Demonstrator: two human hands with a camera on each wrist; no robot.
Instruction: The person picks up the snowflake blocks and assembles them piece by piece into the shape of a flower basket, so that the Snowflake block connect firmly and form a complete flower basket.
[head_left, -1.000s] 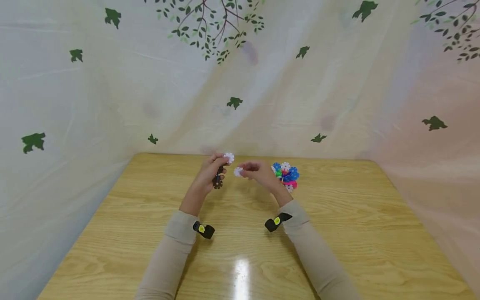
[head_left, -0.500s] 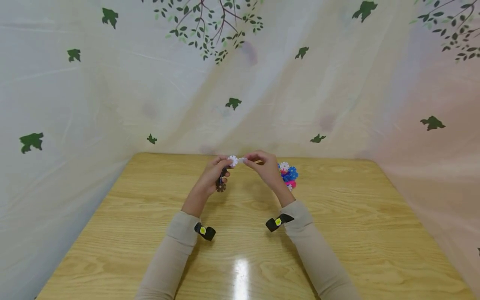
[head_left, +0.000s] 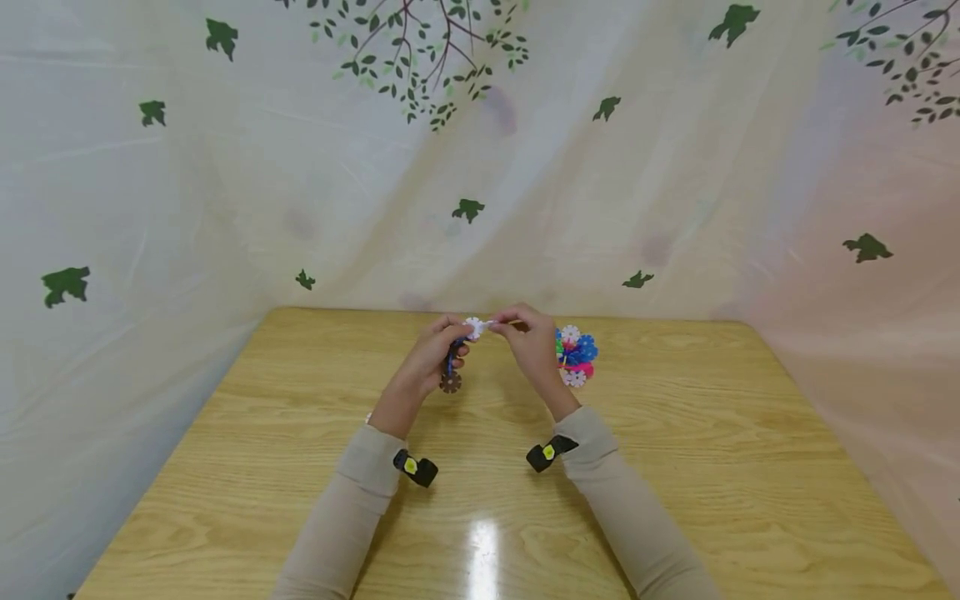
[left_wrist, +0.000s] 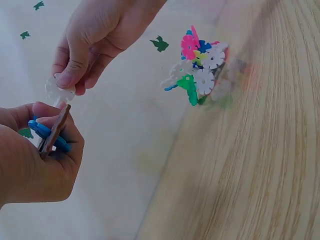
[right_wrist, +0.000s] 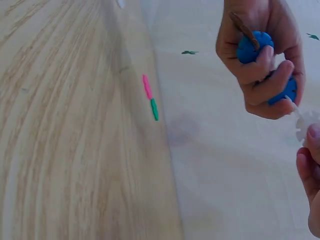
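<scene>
My left hand grips a small joined build of notched plastic snowflake discs. A brown disc hangs at its lower end, blue discs show between the curled fingers, and a white disc sticks out past the thumb. Between thumb and fingertips my right hand pinches another white snowflake disc, edge-on in the head view. Its rim meets the left hand's white disc. Part of the build is hidden inside the left palm.
A multicoloured cluster of joined snowflake discs stands on the wooden table, just right of my right hand. A pink disc and a green disc lie near the back edge. Patterned cloth hangs behind.
The right hand has risen and brought its white disc, now turned edge-on, against the left hand's white disc. The left hand has shifted slightly right with its build.
</scene>
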